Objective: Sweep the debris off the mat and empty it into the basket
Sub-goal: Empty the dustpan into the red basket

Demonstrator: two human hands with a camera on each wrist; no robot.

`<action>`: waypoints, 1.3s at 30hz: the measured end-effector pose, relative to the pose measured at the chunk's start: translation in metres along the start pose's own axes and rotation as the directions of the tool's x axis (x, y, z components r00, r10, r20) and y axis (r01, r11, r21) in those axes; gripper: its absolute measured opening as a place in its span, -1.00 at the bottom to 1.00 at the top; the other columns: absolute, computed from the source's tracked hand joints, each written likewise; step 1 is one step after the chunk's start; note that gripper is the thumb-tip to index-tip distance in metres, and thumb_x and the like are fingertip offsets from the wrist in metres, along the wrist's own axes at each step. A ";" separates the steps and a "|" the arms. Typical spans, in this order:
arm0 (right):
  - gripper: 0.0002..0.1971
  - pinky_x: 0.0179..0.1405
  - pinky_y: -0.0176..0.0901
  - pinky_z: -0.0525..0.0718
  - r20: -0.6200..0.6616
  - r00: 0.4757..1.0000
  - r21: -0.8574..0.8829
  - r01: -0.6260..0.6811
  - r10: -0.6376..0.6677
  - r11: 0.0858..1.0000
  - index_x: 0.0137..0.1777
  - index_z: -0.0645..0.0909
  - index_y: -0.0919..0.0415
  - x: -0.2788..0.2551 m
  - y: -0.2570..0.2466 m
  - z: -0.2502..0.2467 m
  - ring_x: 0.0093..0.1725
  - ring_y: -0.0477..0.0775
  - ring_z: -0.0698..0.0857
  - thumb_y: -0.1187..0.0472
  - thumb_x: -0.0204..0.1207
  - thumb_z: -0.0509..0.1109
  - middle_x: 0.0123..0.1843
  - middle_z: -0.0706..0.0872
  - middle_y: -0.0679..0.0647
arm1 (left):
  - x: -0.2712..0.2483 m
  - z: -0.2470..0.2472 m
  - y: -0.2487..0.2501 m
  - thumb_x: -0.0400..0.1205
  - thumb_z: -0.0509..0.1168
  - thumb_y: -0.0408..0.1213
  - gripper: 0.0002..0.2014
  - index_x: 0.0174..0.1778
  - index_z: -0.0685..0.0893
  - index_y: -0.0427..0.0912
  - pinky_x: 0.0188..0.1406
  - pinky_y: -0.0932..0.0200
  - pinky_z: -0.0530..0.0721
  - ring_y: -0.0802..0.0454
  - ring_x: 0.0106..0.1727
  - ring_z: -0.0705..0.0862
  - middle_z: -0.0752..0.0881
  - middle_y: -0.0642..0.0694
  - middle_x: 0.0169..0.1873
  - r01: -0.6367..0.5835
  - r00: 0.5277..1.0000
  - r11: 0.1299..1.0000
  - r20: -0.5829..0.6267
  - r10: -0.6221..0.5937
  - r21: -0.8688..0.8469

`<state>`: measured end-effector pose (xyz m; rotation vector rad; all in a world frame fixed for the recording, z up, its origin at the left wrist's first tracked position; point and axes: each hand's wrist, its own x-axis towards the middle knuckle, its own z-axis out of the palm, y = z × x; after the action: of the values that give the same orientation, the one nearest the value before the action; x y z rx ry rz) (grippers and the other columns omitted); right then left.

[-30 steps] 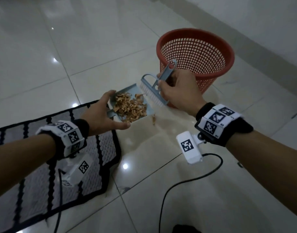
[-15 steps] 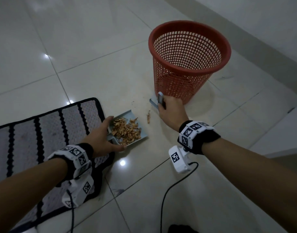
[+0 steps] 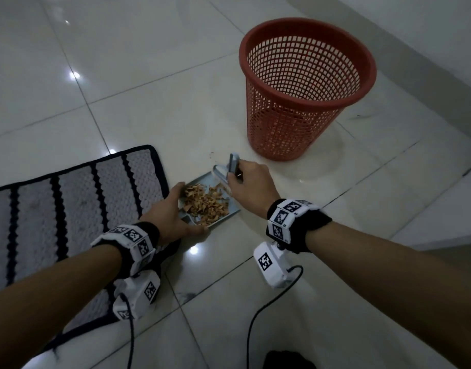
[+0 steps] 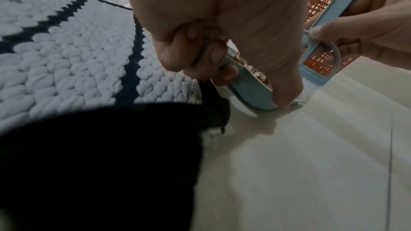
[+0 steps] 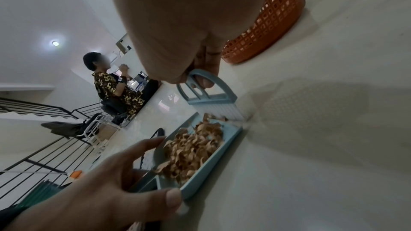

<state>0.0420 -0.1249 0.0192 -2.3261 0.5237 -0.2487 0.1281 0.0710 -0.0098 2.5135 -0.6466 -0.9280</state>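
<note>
Dustpan (image 3: 230, 209) heaped with debris (image 3: 205, 202) — left hand (image 3: 170, 217) grips it, right hand (image 3: 249, 185) grips brush (image 3: 226, 171); tilting toward basket (image 3: 306, 86) risks spilling — load sits loose.

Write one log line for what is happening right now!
left hand holds dustpan on floor | right hand holds brush at pan's far edge | debris in pan | basket upright beyond | not emptied

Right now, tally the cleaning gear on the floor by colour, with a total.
Red: 1, the basket
Light blue: 2, the dustpan and the brush
Grey and black striped: 1, the mat
Total: 4
</note>
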 end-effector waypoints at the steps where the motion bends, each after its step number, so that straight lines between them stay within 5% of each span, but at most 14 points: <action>1: -0.82 -0.30 0.00 0.66 0.006 1.000 0.008 0.005 -0.005 1.000 -0.14 0.67 0.30 -0.002 -0.002 0.001 -0.31 0.18 0.70 0.21 0.57 0.31 -0.33 0.75 0.19 | 0.000 0.000 0.000 0.15 0.60 0.28 0.28 0.69 -0.04 0.13 0.25 0.06 0.58 -0.14 0.32 0.61 0.52 -0.10 0.47 0.002 1.000 1.000 -0.004 -0.002 -0.003; 8: -0.81 -0.16 0.07 0.73 0.006 1.000 0.067 0.008 -0.008 0.998 -0.04 0.72 0.31 -0.010 -0.007 0.005 -0.23 0.18 0.76 0.19 0.57 0.35 -0.23 0.81 0.20 | -0.006 0.005 -0.002 0.23 0.59 0.26 0.19 0.67 0.03 0.12 0.24 0.13 0.53 -0.10 0.34 0.59 0.52 -0.05 0.47 -0.035 0.998 0.999 -0.062 0.034 -0.023; 13: -0.85 -0.30 -0.10 0.68 -0.047 0.999 0.131 0.015 -0.009 0.991 -0.09 0.74 0.28 0.003 -0.020 -0.016 -0.36 0.06 0.72 0.21 0.54 0.39 -0.37 0.75 0.08 | -0.019 -0.012 0.001 0.24 0.68 0.04 0.09 0.62 0.19 0.11 0.17 0.23 0.52 0.10 0.18 0.58 0.56 0.06 0.33 -0.125 0.982 0.974 -0.165 0.093 -0.191; 18: -0.87 -0.25 0.07 0.80 -0.085 0.995 0.223 0.070 -0.052 0.972 -0.04 0.77 0.26 0.032 -0.051 -0.045 -0.32 0.09 0.79 0.24 0.50 0.44 -0.29 0.82 0.12 | -0.030 -0.057 0.005 0.15 0.70 0.08 0.11 0.57 0.23 0.19 0.21 -0.01 0.71 0.08 0.09 0.74 0.66 0.05 0.25 -0.181 0.963 0.946 -0.243 0.114 -0.269; 24: -0.84 -0.25 0.22 0.80 -0.147 0.979 0.223 0.173 -0.143 0.959 -0.10 0.74 0.33 0.060 -0.095 -0.084 -0.28 0.10 0.81 0.22 0.47 0.42 -0.26 0.82 0.14 | -0.033 -0.117 0.035 -0.02 0.66 0.31 0.21 0.55 0.21 0.28 0.25 -0.10 0.69 0.06 0.11 0.74 0.72 0.05 0.18 -0.217 0.934 0.950 -0.331 0.135 -0.224; 29: -0.81 -0.31 0.19 0.79 -0.258 0.949 0.201 0.238 -0.182 0.950 -0.12 0.73 0.32 0.073 -0.115 -0.130 -0.28 0.10 0.82 0.18 0.45 0.41 -0.25 0.83 0.14 | -0.035 -0.154 0.073 -0.02 0.65 0.31 0.23 0.57 0.21 0.23 0.29 -0.06 0.66 0.09 0.11 0.74 0.73 0.04 0.18 -0.282 0.908 0.936 -0.373 0.190 -0.210; 33: -0.90 -0.20 0.00 0.85 -0.362 0.922 0.260 0.244 -0.140 0.935 -0.07 0.75 0.23 0.084 -0.114 -0.171 -0.26 -0.05 0.84 0.26 0.47 0.45 -0.19 0.84 0.07 | -0.028 -0.178 0.111 0.06 0.68 0.23 0.20 0.60 0.20 0.18 0.28 -0.05 0.66 0.10 0.12 0.72 0.70 0.04 0.21 -0.335 0.886 0.927 -0.392 0.249 -0.169; 39: -0.89 -0.07 0.06 0.84 -0.466 0.884 0.351 0.231 -0.045 0.907 -0.05 0.76 0.12 0.099 -0.083 -0.220 -0.15 -0.05 0.85 0.23 0.44 0.51 -0.13 0.85 0.05 | 0.004 -0.207 0.189 0.10 0.67 0.21 0.27 0.67 0.12 0.08 0.39 -0.06 0.58 -0.07 0.33 0.62 0.57 -0.06 0.44 -0.375 0.870 0.924 -0.315 0.379 0.077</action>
<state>0.0845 -0.2503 0.2379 -1.9001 0.4683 -0.8983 0.2179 -0.0466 0.2283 2.3467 -0.9857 -0.3580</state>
